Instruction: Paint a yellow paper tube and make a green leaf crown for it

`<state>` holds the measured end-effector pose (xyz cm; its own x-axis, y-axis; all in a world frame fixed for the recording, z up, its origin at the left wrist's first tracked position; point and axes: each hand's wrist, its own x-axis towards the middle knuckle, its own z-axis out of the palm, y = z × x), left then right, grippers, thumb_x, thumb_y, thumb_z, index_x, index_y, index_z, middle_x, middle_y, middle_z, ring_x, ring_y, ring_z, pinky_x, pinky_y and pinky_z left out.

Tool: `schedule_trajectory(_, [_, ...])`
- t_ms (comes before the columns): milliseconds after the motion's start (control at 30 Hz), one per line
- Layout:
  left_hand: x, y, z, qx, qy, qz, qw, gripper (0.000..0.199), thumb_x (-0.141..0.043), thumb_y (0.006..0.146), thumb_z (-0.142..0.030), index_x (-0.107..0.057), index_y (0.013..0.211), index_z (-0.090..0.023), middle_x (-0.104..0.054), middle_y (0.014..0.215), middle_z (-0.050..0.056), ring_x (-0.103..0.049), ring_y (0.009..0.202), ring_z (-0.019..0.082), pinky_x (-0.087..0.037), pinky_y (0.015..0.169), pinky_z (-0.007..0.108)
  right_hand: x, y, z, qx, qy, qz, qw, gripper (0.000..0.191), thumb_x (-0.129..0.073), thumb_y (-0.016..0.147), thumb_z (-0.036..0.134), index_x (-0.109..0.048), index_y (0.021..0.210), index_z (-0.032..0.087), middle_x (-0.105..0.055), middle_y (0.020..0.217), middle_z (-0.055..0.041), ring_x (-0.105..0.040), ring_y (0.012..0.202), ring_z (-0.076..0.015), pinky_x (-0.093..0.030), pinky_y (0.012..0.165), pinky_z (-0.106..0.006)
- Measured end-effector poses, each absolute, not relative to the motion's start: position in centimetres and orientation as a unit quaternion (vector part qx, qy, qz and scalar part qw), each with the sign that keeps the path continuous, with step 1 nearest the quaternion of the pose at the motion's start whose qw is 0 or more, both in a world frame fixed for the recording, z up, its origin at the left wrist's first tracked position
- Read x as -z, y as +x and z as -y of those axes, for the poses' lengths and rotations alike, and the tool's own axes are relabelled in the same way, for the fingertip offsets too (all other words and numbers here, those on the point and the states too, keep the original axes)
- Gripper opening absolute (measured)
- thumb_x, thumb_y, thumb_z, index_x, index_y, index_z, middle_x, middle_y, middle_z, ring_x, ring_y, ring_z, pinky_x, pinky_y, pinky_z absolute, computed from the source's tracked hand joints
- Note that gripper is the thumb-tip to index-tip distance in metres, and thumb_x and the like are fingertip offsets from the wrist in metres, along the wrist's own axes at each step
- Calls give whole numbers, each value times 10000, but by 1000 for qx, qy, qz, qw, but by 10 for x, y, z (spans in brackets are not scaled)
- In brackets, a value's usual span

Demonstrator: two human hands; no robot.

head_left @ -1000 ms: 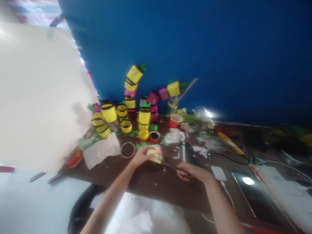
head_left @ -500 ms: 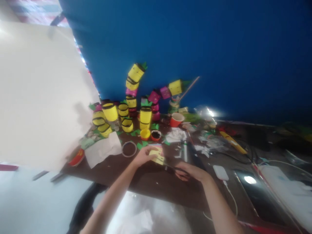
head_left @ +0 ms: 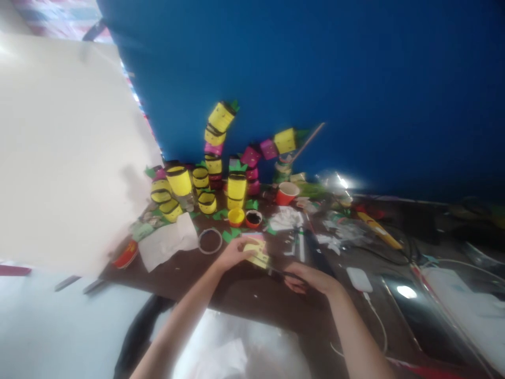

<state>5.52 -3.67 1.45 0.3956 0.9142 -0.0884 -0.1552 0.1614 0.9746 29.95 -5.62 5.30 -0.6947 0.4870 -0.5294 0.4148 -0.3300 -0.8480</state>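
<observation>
My left hand (head_left: 233, 255) pinches a small yellow paper (head_left: 259, 259) with dark marks, held low above the brown table. A pink edge shows behind the paper's far side. My right hand (head_left: 299, 278) is wrapped round the handles of a pair of scissors (head_left: 278, 272), whose blades point left and reach the paper's lower right part. Blur hides how far the blades are apart. Just beyond my left hand are a yellow paint cup (head_left: 235, 216), a cup of dark paint (head_left: 253, 218) and green paper scraps (head_left: 231, 235).
Yellow and magenta paper rings (head_left: 236, 187) stand stacked along the blue wall (head_left: 315, 63). A tape roll (head_left: 210, 241) and white paper (head_left: 169, 242) lie left. On the right are a red cup (head_left: 287, 193), a yellow cutter knife (head_left: 379, 230), a white charger (head_left: 359, 279) and a phone (head_left: 418, 316).
The whole view has shifted very slightly. Both hands, the paper and the scissors keep nearly the same places.
</observation>
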Motion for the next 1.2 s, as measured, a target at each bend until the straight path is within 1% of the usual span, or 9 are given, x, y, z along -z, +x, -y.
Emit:
schedule_trajectory(133, [-19, 56, 39, -399, 511, -368, 667, 363, -697, 681, -385, -655, 945, -139, -672, 912, 79, -618, 783, 160, -455, 702, 244, -52, 302, 58, -716, -391, 578, 27, 324, -451, 749, 378, -363, 509, 178, -479, 501, 23, -401, 410, -54, -249, 394, -172])
schedule_trajectory(333, [-19, 55, 39, -394, 513, -364, 670, 380, -652, 718, -428, -659, 957, -132, -676, 863, 72, -601, 716, 138, -437, 650, 228, -48, 306, 59, -717, -393, 575, 29, 306, -472, 735, 362, -390, 508, 173, -461, 471, 32, -397, 404, -56, -270, 406, -175])
schedule_trajectory(567, [-12, 56, 38, -404, 501, -375, 668, 393, -629, 731, -458, -678, 944, -131, -672, 852, 66, -594, 720, 137, -429, 651, 229, -45, 306, 61, -714, -403, 571, 42, 296, -490, 730, 364, -420, 517, 170, -475, 488, 25, -403, 413, -61, -289, 411, -183])
schedule_trajectory(767, [-15, 59, 37, -414, 474, -367, 685, 388, -558, 783, -469, -688, 914, -128, -678, 900, 91, -616, 790, 175, -451, 710, 264, -44, 307, 63, -711, -416, 565, 53, 268, -509, 707, 325, -424, 513, 161, -486, 511, 23, -399, 423, -50, -275, 423, -180])
schedule_trajectory(967, [-16, 58, 36, -418, 470, -366, 686, 362, -619, 731, -451, -697, 888, -134, -684, 913, 85, -614, 831, 198, -444, 754, 284, -41, 307, 63, -703, -419, 572, 46, 246, -543, 708, 311, -488, 541, 139, -481, 476, 33, -388, 400, -42, -260, 426, -181])
schedule_trajectory(1200, [-14, 56, 35, -417, 474, -362, 686, 361, -630, 719, -453, -691, 895, -143, -682, 915, 74, -614, 833, 196, -437, 775, 292, -40, 305, 61, -697, -417, 582, 41, 297, -539, 736, 351, -507, 536, 133, -484, 464, 31, -389, 392, -43, -261, 431, -185])
